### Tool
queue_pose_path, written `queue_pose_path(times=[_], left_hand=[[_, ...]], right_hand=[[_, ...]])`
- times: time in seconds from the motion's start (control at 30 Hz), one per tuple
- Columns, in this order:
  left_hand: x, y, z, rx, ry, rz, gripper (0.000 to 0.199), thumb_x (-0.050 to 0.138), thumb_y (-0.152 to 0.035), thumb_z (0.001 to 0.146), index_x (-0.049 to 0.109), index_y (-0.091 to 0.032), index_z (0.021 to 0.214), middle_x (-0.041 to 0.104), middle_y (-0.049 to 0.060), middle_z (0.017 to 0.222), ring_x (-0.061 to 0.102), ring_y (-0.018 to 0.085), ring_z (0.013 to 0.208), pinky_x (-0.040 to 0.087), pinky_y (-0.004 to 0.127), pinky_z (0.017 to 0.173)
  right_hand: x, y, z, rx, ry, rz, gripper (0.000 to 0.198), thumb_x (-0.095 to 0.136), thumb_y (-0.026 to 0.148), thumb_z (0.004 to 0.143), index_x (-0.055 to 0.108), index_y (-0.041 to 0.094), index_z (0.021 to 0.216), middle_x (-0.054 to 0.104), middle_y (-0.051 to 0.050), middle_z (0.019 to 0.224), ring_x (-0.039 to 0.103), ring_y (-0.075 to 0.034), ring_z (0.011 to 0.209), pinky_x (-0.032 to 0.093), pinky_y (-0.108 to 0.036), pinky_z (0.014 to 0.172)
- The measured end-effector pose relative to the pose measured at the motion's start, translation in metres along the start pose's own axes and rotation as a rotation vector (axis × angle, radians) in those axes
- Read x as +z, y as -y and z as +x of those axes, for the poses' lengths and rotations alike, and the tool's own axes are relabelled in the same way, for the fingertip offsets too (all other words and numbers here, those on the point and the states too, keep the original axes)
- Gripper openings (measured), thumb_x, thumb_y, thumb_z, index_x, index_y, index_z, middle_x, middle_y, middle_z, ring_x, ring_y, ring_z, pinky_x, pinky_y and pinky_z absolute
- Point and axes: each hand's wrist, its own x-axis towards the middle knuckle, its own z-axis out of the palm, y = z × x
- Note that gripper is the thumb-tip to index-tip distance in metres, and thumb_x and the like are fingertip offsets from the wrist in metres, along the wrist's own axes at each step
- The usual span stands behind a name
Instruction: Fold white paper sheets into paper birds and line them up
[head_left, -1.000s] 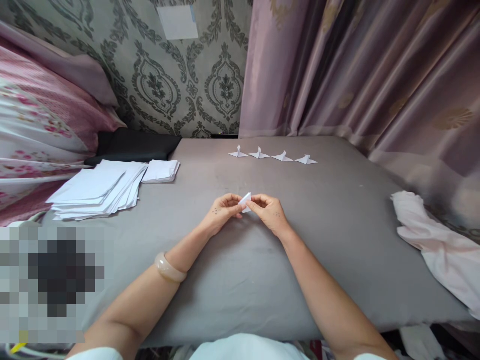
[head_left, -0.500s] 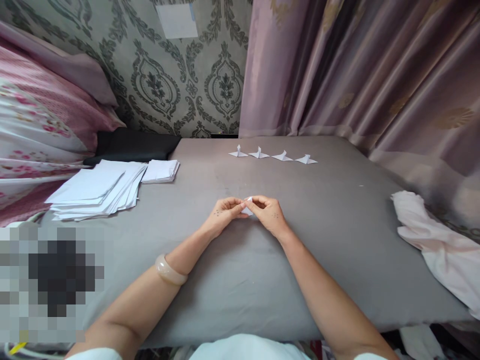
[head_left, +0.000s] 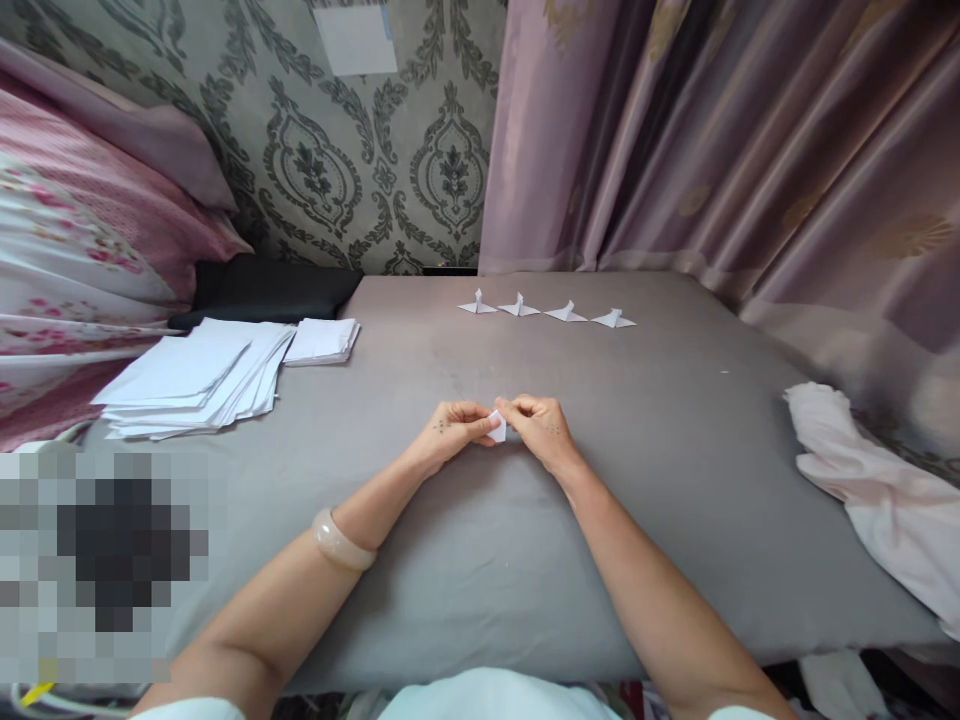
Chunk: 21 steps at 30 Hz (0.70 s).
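Between my two hands, near the middle of the grey-covered table [head_left: 480, 590], is a small folded piece of white paper [head_left: 498, 430]. My left hand [head_left: 459, 430] pinches it from the left, thumb laid across its face. On the other side my right hand [head_left: 538, 425] has its fingers closed at the paper's upper right edge; its fingertips partly hide that corner. Farther back stands a row of several folded white paper birds [head_left: 519, 308], each with flat side points and an upright middle part.
At the left lie a stack of large white paper sheets [head_left: 180, 375] and a smaller stack of cut paper [head_left: 322, 342]. Behind them is a black folded item [head_left: 274, 290]. A pale crumpled cloth [head_left: 877, 500] lies along the right edge. Curtains [head_left: 637, 130] hang behind the table.
The folded paper has shifted slightly down, and more of its white face shows. My right fingers have moved from over its front to its upper right edge.
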Motion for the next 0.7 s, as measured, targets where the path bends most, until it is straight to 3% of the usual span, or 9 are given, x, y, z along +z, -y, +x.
queue_pose_path(times=[0.23, 0.4, 0.6, 0.7], left_hand=[[-0.0015, 0.0011, 0.0029, -0.034, -0.029, -0.133, 0.032, 0.081, -0.038, 0.064, 0.074, -0.010, 0.077, 0.070, 0.008, 0.075, 0.066, 0.015, 0.068, 0.056, 0.027, 0.069], [-0.0039, 0.0032, 0.0057, -0.009, -0.110, -0.221, 0.037, 0.082, -0.040, 0.062, 0.070, -0.008, 0.075, 0.069, 0.008, 0.074, 0.066, 0.014, 0.066, 0.056, 0.025, 0.068], [-0.0022, 0.0031, 0.0042, 0.003, -0.028, -0.187, 0.042, 0.075, -0.047, 0.071, 0.067, -0.007, 0.084, 0.070, 0.009, 0.079, 0.068, 0.016, 0.073, 0.056, 0.030, 0.078], [-0.0010, 0.0029, 0.0027, -0.007, 0.045, -0.156, 0.038, 0.079, -0.038, 0.069, 0.067, -0.009, 0.090, 0.072, 0.009, 0.086, 0.069, 0.017, 0.081, 0.052, 0.032, 0.087]], right_hand=[[-0.0015, 0.0051, 0.0001, 0.160, 0.041, 0.136, 0.046, 0.056, 0.058, 0.079, 0.072, 0.016, 0.068, 0.066, -0.004, 0.065, 0.057, -0.015, 0.060, 0.045, -0.028, 0.061], [0.0030, 0.0035, -0.0030, 0.061, 0.165, 0.213, 0.032, 0.075, 0.040, 0.067, 0.073, 0.018, 0.090, 0.072, -0.006, 0.086, 0.064, -0.018, 0.078, 0.049, -0.030, 0.075], [0.0041, -0.0021, -0.0002, 0.053, 0.074, 0.205, 0.021, 0.072, 0.035, 0.068, 0.074, 0.017, 0.079, 0.072, -0.004, 0.080, 0.064, -0.016, 0.073, 0.049, -0.030, 0.073], [0.0021, 0.0015, 0.0000, 0.102, 0.045, 0.229, 0.022, 0.072, 0.037, 0.066, 0.073, 0.017, 0.076, 0.071, -0.003, 0.074, 0.062, -0.015, 0.068, 0.048, -0.028, 0.068]])
